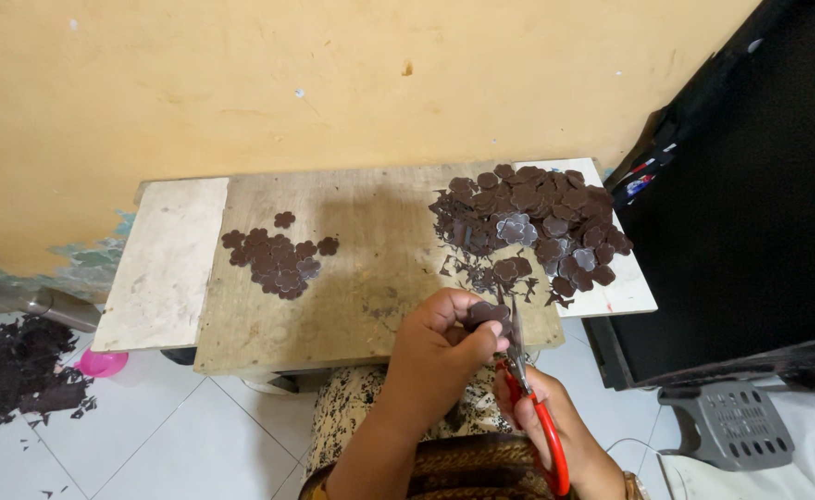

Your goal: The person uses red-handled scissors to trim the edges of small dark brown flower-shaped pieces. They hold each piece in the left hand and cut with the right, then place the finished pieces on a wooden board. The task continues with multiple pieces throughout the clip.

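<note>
A dark brown flower-shaped piece (487, 315) sits pinched in the left hand (440, 347), just above the near edge of the wooden bench (370, 278). The right hand (541, 417) has its grip closed around red-handled scissors (529, 389), blades at the piece's edge. The trimming step looks underway; the next cut seems to call for turning the piece. A large untrimmed heap (532, 222) lies right, a smaller pile (278, 257) left, scraps (23, 366) on the floor.

On the wooden board (370, 268), a small flower pile (276, 257) lies left, a larger heap (541, 222) right.
</note>
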